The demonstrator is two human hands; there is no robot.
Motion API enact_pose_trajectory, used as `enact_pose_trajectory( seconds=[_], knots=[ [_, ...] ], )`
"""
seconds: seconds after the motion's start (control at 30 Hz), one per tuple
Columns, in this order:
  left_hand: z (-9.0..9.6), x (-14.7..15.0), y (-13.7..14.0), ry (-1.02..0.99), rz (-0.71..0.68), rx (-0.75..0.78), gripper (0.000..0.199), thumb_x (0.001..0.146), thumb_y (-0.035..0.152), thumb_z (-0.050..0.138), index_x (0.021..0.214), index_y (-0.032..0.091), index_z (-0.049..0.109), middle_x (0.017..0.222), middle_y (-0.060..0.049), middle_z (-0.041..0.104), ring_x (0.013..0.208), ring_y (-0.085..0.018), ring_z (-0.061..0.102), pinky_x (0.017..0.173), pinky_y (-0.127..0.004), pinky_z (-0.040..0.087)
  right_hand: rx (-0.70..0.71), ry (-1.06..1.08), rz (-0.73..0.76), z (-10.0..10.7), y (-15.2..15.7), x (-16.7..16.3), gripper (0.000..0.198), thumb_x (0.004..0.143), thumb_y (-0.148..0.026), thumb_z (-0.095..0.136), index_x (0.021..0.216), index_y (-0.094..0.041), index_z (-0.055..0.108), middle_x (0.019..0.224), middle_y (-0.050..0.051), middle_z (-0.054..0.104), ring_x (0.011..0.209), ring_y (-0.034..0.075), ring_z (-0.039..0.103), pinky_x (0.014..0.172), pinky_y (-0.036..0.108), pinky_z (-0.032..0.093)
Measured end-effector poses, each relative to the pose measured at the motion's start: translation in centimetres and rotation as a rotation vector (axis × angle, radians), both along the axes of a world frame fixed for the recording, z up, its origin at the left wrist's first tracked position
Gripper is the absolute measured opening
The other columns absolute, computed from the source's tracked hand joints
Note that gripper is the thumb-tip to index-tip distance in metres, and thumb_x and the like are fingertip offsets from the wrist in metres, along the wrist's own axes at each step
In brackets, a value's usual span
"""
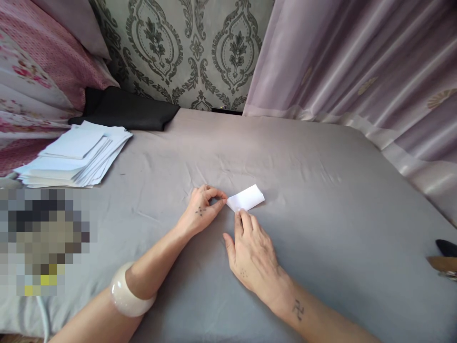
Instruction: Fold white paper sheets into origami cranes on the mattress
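Observation:
A small folded piece of white paper lies on the grey sheet near the middle of the view. My left hand pinches its left corner between thumb and fingertips. With its fingers stretched forward and the thumb spread to the side, my right hand touches the paper's near edge with the fingertips. The paper's right end is uncovered, and the fingertips hide part of its near edge. A white bangle sits around my left forearm.
A stack of white paper lies at the left, beside a folded black cloth. Pink curtains hang at the right. A blurred-out patch covers something at the left. A brown and black object shows at the right edge.

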State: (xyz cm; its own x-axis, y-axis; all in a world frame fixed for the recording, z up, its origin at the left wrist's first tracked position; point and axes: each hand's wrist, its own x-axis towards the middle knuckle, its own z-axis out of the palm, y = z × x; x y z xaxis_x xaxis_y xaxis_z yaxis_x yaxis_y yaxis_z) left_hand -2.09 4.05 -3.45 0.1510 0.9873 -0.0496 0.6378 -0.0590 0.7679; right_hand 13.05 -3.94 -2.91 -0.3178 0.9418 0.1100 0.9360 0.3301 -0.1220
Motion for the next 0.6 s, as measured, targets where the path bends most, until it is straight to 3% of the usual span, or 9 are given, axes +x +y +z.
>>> enact_pose_trajectory(
  seconds=[0.17, 0.33, 0.6],
  knots=[
    [0.1, 0.3, -0.3, 0.062, 0.099, 0.023, 0.024, 0.087, 0.037, 0.055, 0.085, 0.02, 0.072, 0.095, -0.007, 0.061, 0.094, -0.023, 0.052, 0.091, -0.04, 0.042, -0.026, 0.014, -0.016, 0.4, 0.0, -0.2, 0.048, 0.094, -0.03, 0.045, 0.131, -0.001, 0.051, 0.12, 0.021, 0.057, 0.103, 0.028, 0.055, 0.086, 0.04, 0.054],
    [-0.2, 0.8, -1.0, 0.077, 0.101, 0.0, 0.014, 0.076, 0.035, 0.07, 0.079, 0.022, 0.074, 0.102, -0.006, 0.058, 0.105, -0.027, 0.049, 0.096, -0.041, 0.04, -0.006, 0.0, -0.023, 0.4, -0.2, -0.2, 0.046, 0.094, -0.031, 0.045, 0.128, -0.002, 0.054, 0.119, 0.02, 0.057, 0.104, 0.028, 0.055, 0.088, 0.04, 0.053],
    [-0.2, 2.1, -0.8, 0.075, 0.263, -0.025, 0.017, 0.07, 0.037, 0.075, 0.075, 0.02, 0.074, 0.102, -0.007, 0.057, 0.108, -0.029, 0.049, 0.098, -0.042, 0.039, 0.014, 0.017, -0.029, 0.2, -0.4, -0.2, 0.048, 0.094, -0.031, 0.045, 0.13, -0.002, 0.052, 0.118, 0.02, 0.057, 0.103, 0.028, 0.054, 0.087, 0.04, 0.053]
  ],
)
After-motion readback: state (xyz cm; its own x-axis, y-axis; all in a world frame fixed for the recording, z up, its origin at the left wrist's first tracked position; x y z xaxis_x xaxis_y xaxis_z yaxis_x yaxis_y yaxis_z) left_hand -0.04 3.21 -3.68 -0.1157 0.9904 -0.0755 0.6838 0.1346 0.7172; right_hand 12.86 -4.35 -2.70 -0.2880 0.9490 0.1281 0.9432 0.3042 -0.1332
